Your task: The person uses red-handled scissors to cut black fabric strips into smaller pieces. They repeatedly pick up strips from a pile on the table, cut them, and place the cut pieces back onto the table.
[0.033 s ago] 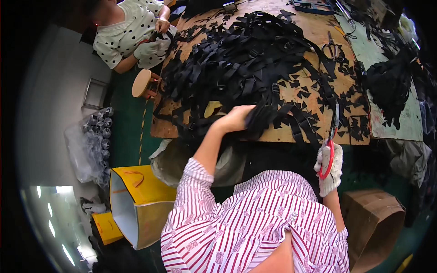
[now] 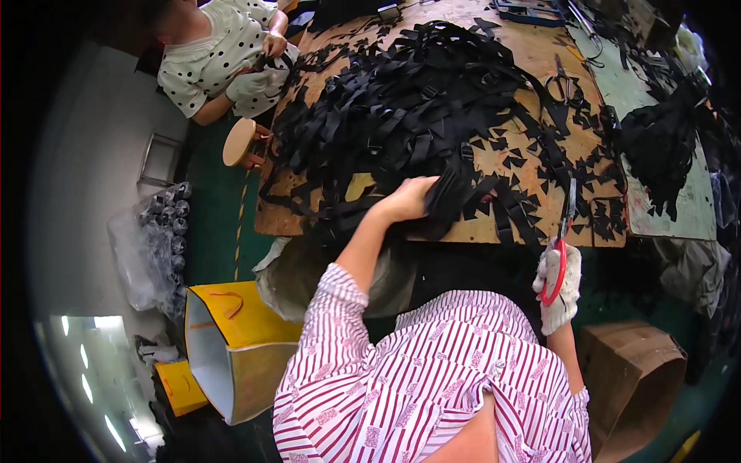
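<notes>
Around black straps (image 2: 446,193), left hand (image 2: 411,198) curled

Workshop: wooden table (image 2: 532,46), red-handled scissors (image 2: 562,261), heaped straps (image 2: 409,108)

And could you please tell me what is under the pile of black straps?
The wooden table supports the pile of black straps; black scraps lie beside it. Anything else underneath is covered.

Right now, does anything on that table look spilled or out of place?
Yes: small black scraps lie scattered across the table, some near the scissors lying there. They look like litter beside the heaped black straps, though they may be just offcuts.
</notes>
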Action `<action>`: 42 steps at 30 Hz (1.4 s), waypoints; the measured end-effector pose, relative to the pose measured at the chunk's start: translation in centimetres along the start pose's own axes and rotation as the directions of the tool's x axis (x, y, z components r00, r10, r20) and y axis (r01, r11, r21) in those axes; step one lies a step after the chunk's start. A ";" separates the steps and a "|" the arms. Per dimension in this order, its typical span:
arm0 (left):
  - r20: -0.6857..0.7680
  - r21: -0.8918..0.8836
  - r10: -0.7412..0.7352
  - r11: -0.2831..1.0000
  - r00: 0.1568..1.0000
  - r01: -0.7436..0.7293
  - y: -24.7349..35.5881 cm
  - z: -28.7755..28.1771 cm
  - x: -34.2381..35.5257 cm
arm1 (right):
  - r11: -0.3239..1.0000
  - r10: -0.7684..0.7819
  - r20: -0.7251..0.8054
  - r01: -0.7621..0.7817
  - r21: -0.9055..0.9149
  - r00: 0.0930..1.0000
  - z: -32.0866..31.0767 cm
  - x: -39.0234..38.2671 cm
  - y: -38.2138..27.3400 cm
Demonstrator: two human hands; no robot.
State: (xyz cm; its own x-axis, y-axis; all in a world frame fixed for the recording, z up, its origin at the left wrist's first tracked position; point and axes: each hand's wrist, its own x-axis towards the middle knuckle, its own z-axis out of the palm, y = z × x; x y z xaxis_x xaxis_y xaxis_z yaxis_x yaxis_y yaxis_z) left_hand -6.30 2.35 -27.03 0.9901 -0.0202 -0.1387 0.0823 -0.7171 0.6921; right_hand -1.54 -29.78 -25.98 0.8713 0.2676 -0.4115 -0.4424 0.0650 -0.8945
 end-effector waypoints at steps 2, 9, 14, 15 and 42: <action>-0.107 -0.233 0.079 0.967 0.991 -0.103 -1.1 1.3 3.3 | 1.000 -0.027 -0.045 0.027 -0.011 0.999 0.1 -0.1 0.2; -0.319 -0.283 0.080 0.943 0.944 -0.176 0.7 1.3 10.3 | 1.000 -0.017 0.032 0.016 0.022 0.999 0.7 0.1 0.7; -0.300 -0.498 0.025 0.849 0.954 -0.179 4.7 -2.8 4.7 | 0.996 -0.083 -0.051 0.085 0.028 0.995 0.7 0.2 0.6; -0.279 -0.750 0.091 0.601 0.956 -0.277 3.0 -3.5 3.0 | 0.997 -0.073 -0.042 0.074 0.010 0.996 0.6 0.1 0.6; -0.779 -0.039 -0.193 0.965 0.597 0.260 -4.0 -1.1 -0.2 | 0.998 0.029 -0.055 -0.032 -0.059 0.998 1.0 -0.5 0.3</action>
State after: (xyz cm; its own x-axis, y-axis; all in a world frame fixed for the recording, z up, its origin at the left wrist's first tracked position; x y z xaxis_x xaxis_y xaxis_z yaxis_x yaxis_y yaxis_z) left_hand -6.68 5.98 -29.06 0.6635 0.6686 0.3357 0.3413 -0.6698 0.6595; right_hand -2.37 -28.97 -25.88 0.8684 0.2161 -0.4463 -0.4570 -0.0007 -0.8895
